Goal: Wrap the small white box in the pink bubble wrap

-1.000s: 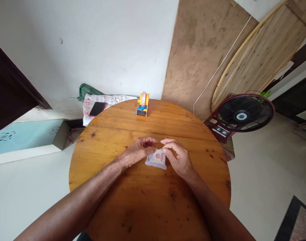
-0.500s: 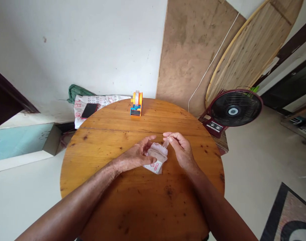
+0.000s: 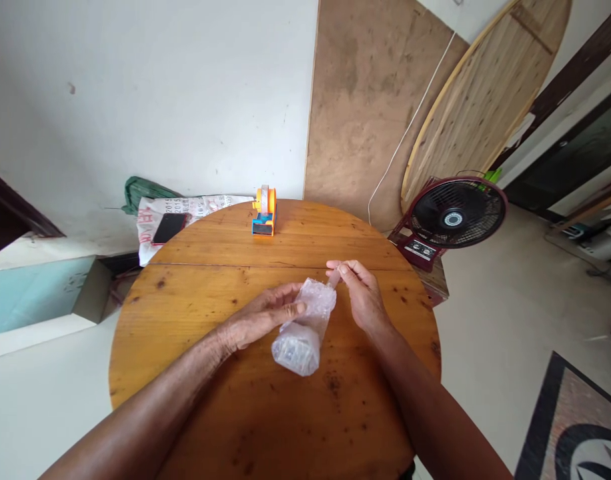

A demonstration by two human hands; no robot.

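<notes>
A bubble-wrapped package (image 3: 298, 347) is over the middle of the round wooden table (image 3: 185, 293), its loose flap of wrap stretching up and to the right. My left hand (image 3: 270, 313) grips the flap's left side, thumb on top and fingers behind. My right hand (image 3: 361, 290) pinches a short strip of clear tape (image 3: 334, 277) between thumb and forefinger; the strip's lower end meets the top right corner of the wrap. What lies inside the package is too blurred by the wrap to name.
An orange and blue tape dispenser (image 3: 264, 212) stands at the table's far edge. Beyond the left far edge a dark phone (image 3: 169, 229) lies on a printed white sack (image 3: 148, 217). A dark red fan (image 3: 453, 217) is at the right, near a leaning round wooden board (image 3: 490, 93).
The package has unfolded and hangs lower, with the flap stretched out above it. My left hand has shifted its hold to the flap. The whole view has shifted slightly.
</notes>
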